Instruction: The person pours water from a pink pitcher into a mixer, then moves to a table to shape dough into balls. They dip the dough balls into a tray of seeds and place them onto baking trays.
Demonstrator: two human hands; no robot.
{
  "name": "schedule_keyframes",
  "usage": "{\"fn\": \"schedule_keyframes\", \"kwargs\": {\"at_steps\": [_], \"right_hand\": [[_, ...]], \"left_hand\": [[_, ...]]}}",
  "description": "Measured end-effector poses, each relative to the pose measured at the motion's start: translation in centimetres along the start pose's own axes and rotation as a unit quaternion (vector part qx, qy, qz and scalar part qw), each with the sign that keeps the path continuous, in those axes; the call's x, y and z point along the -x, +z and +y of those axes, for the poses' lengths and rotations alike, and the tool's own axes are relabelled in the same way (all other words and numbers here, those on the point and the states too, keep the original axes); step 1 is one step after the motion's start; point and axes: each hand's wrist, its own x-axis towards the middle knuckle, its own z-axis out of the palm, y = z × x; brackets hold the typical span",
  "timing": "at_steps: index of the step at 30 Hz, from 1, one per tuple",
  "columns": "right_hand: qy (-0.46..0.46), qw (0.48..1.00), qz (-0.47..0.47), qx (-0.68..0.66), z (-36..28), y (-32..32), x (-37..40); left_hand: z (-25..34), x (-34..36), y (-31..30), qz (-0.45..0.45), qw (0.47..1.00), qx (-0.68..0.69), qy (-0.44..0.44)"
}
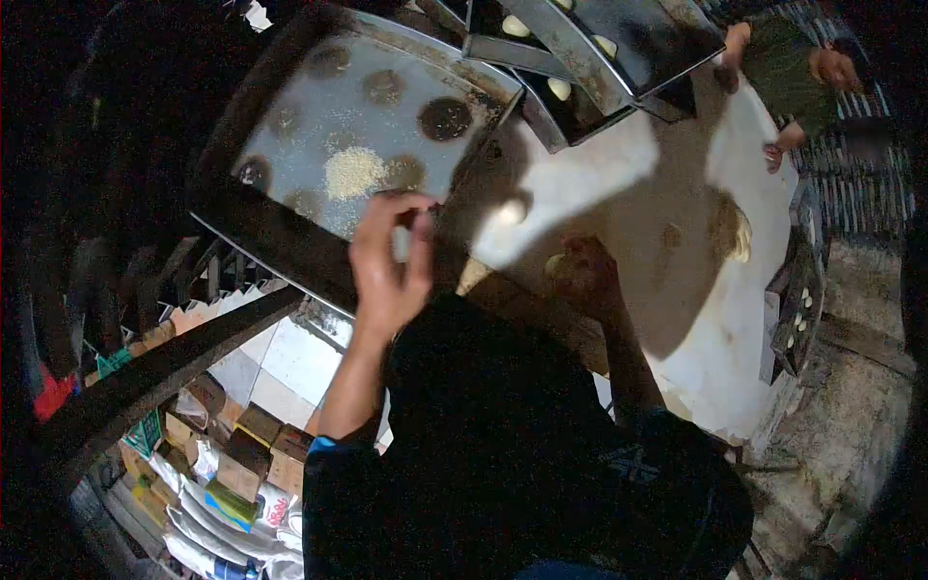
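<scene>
My left hand [387, 261] is over the near edge of a metal baking tray [309, 97], thumb and fingers curved together in a pinch. Anything between those fingertips is too dark and small to tell. A small heap of pale seeds [355, 174] lies on the tray just beyond this hand, with loose seeds scattered around it. In shadow over the table, my right hand [592, 275] has its fingers curled around a pale dough ball [554, 266], partly hidden. Another dough ball [510, 213] rests on the table between the tray and my right hand.
Stacked metal trays [570, 48] with dough balls stand at the table's far side. A dough piece [741, 237] lies on the floured table [715, 367]. Another tray [797, 309] holds several dough balls at the right edge. A co-worker [797, 77] stands at the far right.
</scene>
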Motion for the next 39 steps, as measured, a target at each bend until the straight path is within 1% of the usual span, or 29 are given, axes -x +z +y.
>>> {"fn": "schedule_keyframes", "kwargs": {"at_steps": [2, 3, 4, 5, 6, 8, 9, 10, 11, 12, 14, 15, 17, 18, 20, 21, 23, 24, 26, 28, 30, 31, 32, 33, 34, 35, 36, 38, 39], "right_hand": [[-0.075, 0.993, 0.090, 0.028, -1.8, 0.1, 0.3], [-0.072, 0.993, 0.094, 0.026, -1.8, 0.4, 0.3], [-0.135, 0.982, 0.102, 0.077, -1.5, 0.7, 0.2], [-0.197, 0.966, 0.110, 0.129, -1.0, 0.9, 0.2], [-0.191, 0.966, 0.114, 0.129, -0.3, 1.1, 0.4], [-0.032, 0.989, 0.029, 0.138, 1.8, 1.7, 0.2], [-0.031, 0.990, 0.030, 0.136, 3.7, 2.0, 0.0], [-0.007, 0.998, 0.007, -0.056, 6.0, 2.1, -0.3], [0.019, 0.969, -0.018, -0.247, 6.4, 1.9, -1.0], [0.020, 0.968, -0.018, -0.249, 6.6, 1.4, -1.4], [-0.064, 0.996, 0.060, -0.026, 4.6, -1.1, -2.5], [-0.061, 0.996, 0.062, -0.027, 5.5, -1.3, -2.7], [-0.018, 0.981, 0.157, 0.110, 7.1, -2.6, -3.5], [-0.018, 0.982, 0.154, 0.111, 7.5, -2.4, -3.3], [-0.090, 0.991, 0.087, 0.057, 4.4, -2.2, -2.8], [-0.088, 0.991, 0.085, 0.056, 2.7, -1.7, -2.6], [-0.163, 0.975, 0.083, 0.125, 0.2, -0.8, -2.2], [-0.165, 0.975, 0.082, 0.125, 0.0, -0.6, -2.1], [-0.244, 0.950, 0.035, 0.190, -0.1, 0.1, -2.3], [-0.232, 0.959, 0.013, 0.160, 3.0, 0.6, -2.1], [-0.225, 0.965, -0.012, 0.134, 2.9, 0.4, -2.7], [-0.104, 0.990, -0.065, -0.070, 0.4, -0.5, -3.2], [0.024, 0.956, -0.116, -0.267, -2.4, -1.4, -3.8], [0.033, 0.906, -0.109, -0.407, -6.1, -2.3, -3.8], [0.026, 0.907, -0.117, -0.405, -7.3, -0.9, -4.0], [-0.019, 0.819, -0.131, -0.558, -8.4, 0.7, -4.4], [-0.061, 0.703, -0.145, -0.694, -9.5, 1.9, -4.6], [-0.032, 0.670, -0.206, -0.713, -13.5, 1.2, -4.3], [-0.039, 0.766, -0.185, -0.615, -14.5, 1.1, -4.2]], "left_hand": [[-0.9, 0.4, -2.4, 0.050, 0.998, -0.024, -0.030], [-2.0, 0.8, -3.5, 0.072, 0.997, -0.029, -0.028], [-2.9, 1.1, -4.7, 0.074, 0.996, -0.047, -0.033], [-3.6, 1.7, -5.4, 0.109, 0.987, 0.029, -0.113], [-3.8, 1.9, -6.5, 0.106, 0.990, -0.073, -0.057], [-6.2, 2.7, -8.6, 0.103, 0.987, -0.121, -0.023], [-6.6, 3.1, -9.3, 0.101, 0.987, -0.121, -0.022], [-6.7, 3.4, -9.8, 0.111, 0.984, -0.131, -0.037], [-6.8, 3.5, -10.1, 0.121, 0.981, -0.142, -0.052], [-7.2, 3.7, -10.2, 0.119, 0.981, -0.144, -0.052], [-8.4, 4.4, -9.9, 0.180, 0.968, -0.170, -0.033], [-8.9, 4.8, -9.9, 0.176, 0.969, -0.169, -0.032], [-9.4, 5.1, -9.4, 0.177, 0.973, -0.121, -0.086], [-9.4, 5.4, -9.2, 0.177, 0.973, -0.121, -0.090], [-9.0, 5.4, -8.7, 0.182, 0.957, -0.209, -0.082], [-9.9, 5.4, -9.0, 0.168, 0.957, -0.229, -0.067], [-9.2, 5.0, -8.4, 0.166, 0.958, -0.230, -0.052], [-8.6, 4.9, -8.1, 0.168, 0.958, -0.231, -0.037], [-7.8, 4.7, -8.0, 0.166, 0.957, -0.234, -0.041], [-6.2, 4.5, -7.3, 0.164, 0.957, -0.236, -0.045], [-3.8, 4.4, -5.4, 0.184, 0.968, -0.054, -0.163], [-3.4, 4.8, -4.6, 0.142, 0.976, 0.016, -0.165], [-3.0, 5.0, -3.8, 0.101, 0.977, 0.087, -0.165], [-1.9, 4.8, -2.8, 0.031, 0.966, 0.161, -0.201], [-0.8, 4.5, -1.8, -0.038, 0.944, 0.233, -0.232], [0.1, 4.4, -1.0, -0.089, 0.894, 0.332, -0.288], [0.8, 4.2, -0.3, -0.138, 0.829, 0.425, -0.336], [0.7, 4.9, 1.5, -0.108, 0.784, 0.532, -0.302], [0.9, 4.9, 1.2, -0.101, 0.749, 0.585, -0.294]]}}
